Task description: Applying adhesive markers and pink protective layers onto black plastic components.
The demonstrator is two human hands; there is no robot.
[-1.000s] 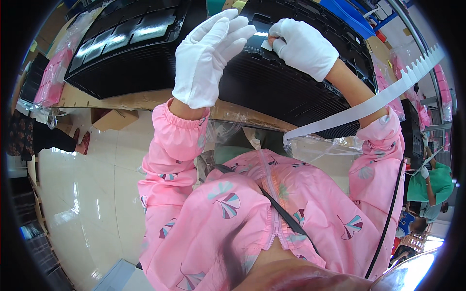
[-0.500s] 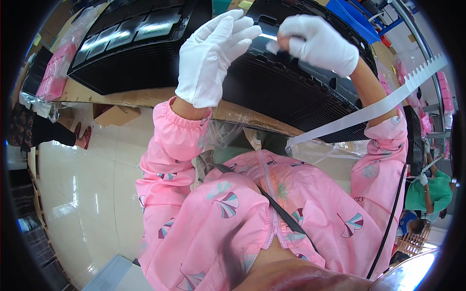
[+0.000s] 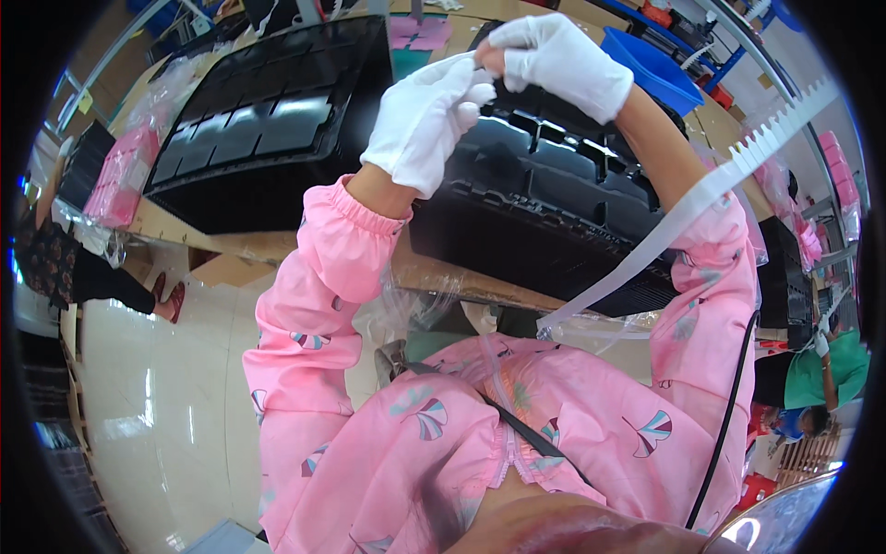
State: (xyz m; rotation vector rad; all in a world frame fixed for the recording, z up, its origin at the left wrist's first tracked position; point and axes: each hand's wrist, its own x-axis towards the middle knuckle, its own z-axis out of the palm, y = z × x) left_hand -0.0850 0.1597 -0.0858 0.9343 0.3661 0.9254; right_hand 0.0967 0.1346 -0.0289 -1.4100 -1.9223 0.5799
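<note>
My left hand (image 3: 420, 125), in a white glove, is raised over the gap between two black plastic cases, its fingers curled together. My right hand (image 3: 563, 74), also gloved but with bare fingertips, pinches close against the left fingers. Whatever lies between them is too small or hidden to make out. Below the hands is a glossy black ribbed case (image 3: 554, 198) with slots and raised tabs. A second black case (image 3: 268, 120) with a panelled top stands to the left. A long white toothed strip (image 3: 660, 231) slants upward across my right forearm.
A blue bin (image 3: 651, 69) stands at the far right of the cardboard-covered table (image 3: 517, 294). Pink wrapped packs (image 3: 125, 175) lie at the left. One person in dark clothes (image 3: 92, 268) stands left; another in a green top (image 3: 826, 369) is at the right.
The right hand has moved left, bringing its fingertips to the left hand, whose spread fingers have curled. A small pale piece seen at the right fingertips is now hidden. The view has shifted.
</note>
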